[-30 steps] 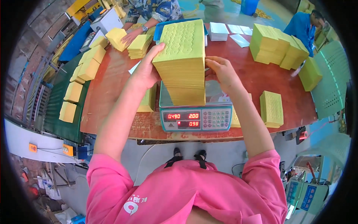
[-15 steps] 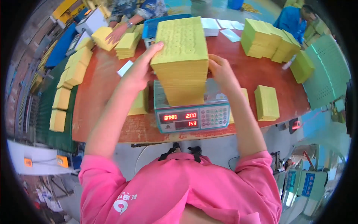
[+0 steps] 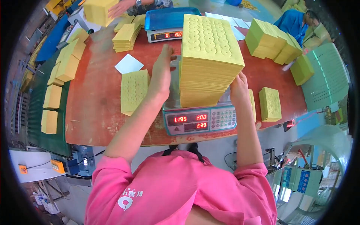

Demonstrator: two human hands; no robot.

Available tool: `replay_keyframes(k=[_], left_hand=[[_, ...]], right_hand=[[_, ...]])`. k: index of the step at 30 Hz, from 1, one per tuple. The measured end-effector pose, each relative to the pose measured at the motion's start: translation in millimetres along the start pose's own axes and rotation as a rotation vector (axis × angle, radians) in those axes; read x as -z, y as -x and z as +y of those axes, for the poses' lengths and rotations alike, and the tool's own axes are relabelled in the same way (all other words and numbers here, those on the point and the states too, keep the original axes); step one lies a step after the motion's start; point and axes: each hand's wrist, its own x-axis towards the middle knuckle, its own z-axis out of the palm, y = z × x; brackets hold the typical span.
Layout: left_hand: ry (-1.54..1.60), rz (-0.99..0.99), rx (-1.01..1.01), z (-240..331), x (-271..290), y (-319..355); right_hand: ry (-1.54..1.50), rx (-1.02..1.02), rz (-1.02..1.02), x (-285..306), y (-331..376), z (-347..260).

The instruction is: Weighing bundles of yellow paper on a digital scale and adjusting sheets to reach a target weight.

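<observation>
A tall stack of yellow embossed paper [image 3: 210, 71] stands on the electronic scale [image 3: 200, 122], whose red display is lit. Its top sheet shows rows of raised round patterns. My left hand [image 3: 162, 77] is beside the stack's left side, fingers stretched out and a small gap between it and the paper. Against the lower right side of the stack rests my right hand [image 3: 239, 89], its fingers bent and partly hidden by the paper. A lower yellow stack [image 3: 134, 92] lies on the table left of the scale.
The red table [image 3: 93, 112] also bears a second scale with a blue tray [image 3: 170, 18], a white sheet [image 3: 128, 64] and several yellow stacks [image 3: 264, 39]. Another person's hand [image 3: 120, 8] holds a yellow stack [image 3: 99, 12] at the far left. A person in blue [image 3: 294, 22] is at the far right.
My left hand has come off the stack's upper left edge and moved down beside it. The scale's readings have changed. The other person's yellow stack has been lifted toward the far left.
</observation>
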Motion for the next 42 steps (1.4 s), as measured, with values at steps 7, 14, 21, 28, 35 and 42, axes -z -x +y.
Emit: replay_keyframes(k=[7,14,21,28,35,42], left_hand=[[0.231,-0.324,-0.134,-50.2,-18.4,1.5],[0.171,-0.219,-0.285,-51.8,-30.3,-1.8],[0.285,0.044,-0.065,-71.8,-5.4,1.2],[0.108,-0.028,-0.118,-90.6,-6.9,4.8],[0.03,-0.087,-0.265,-76.7,-33.9,0.1],[0.016,-0.123,-0.052,-85.8,-18.7,-17.6]], right_hand=[[-0.5,-0.105,0.231,-15.0,-10.3,48.8],[-0.466,-0.202,-0.039,1.7,-39.7,51.5],[-0.448,-0.251,0.078,-0.7,-24.7,22.8],[-0.453,-0.413,0.098,-11.6,-15.6,32.0],[-0.324,-0.077,-0.123,7.4,-35.9,80.5],[-0.297,-0.073,-0.204,15.2,-42.3,49.9]])
